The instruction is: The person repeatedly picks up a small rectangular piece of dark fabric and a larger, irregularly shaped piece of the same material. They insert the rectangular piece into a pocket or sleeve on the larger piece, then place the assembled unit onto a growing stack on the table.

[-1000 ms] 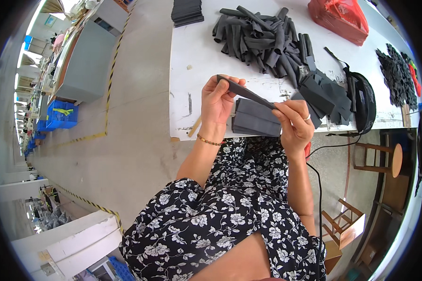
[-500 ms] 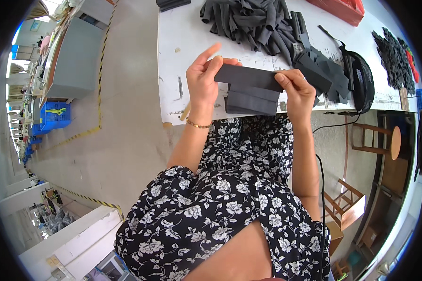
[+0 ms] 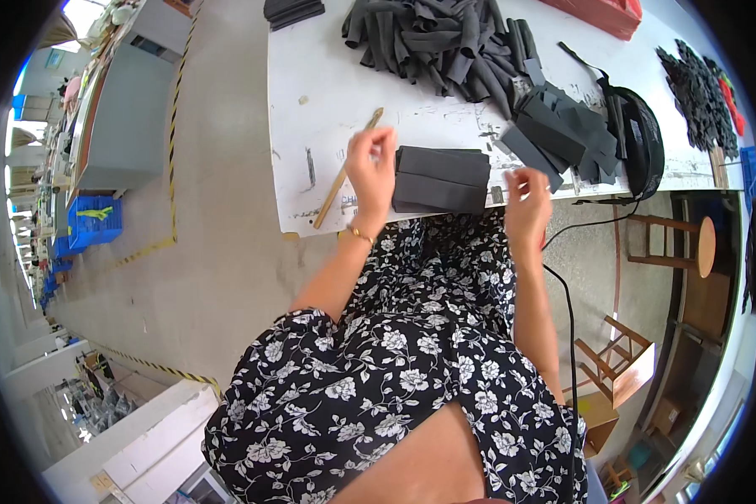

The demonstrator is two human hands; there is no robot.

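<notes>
A neat stack of black fabric strips [image 3: 442,181] lies at the table's near edge between my hands. My left hand [image 3: 371,172] hovers just left of it, fingers loosely bent and slightly blurred, with nothing seen in them. Under and beside that hand a thin wooden stick [image 3: 334,195] lies slantwise on the table. To the right of the stack, my right hand [image 3: 527,206] is raised by the table edge, its thumb and fingers a little apart and holding nothing visible. Just beyond its fingertips are flat black pieces [image 3: 554,134], loosely overlapping.
Toward the back of the white table [image 3: 328,101] is a heap of rolled black fabric pieces [image 3: 437,38]. A black bag [image 3: 643,143] with a strap stands at the right, and a red package [image 3: 605,13] lies farther back. A black cable [image 3: 569,311] runs down beside my right arm.
The black strip that both hands held stretched now lies on the stack. My hands have let go and drawn apart, the left slightly lower; the wooden stick shows more fully.
</notes>
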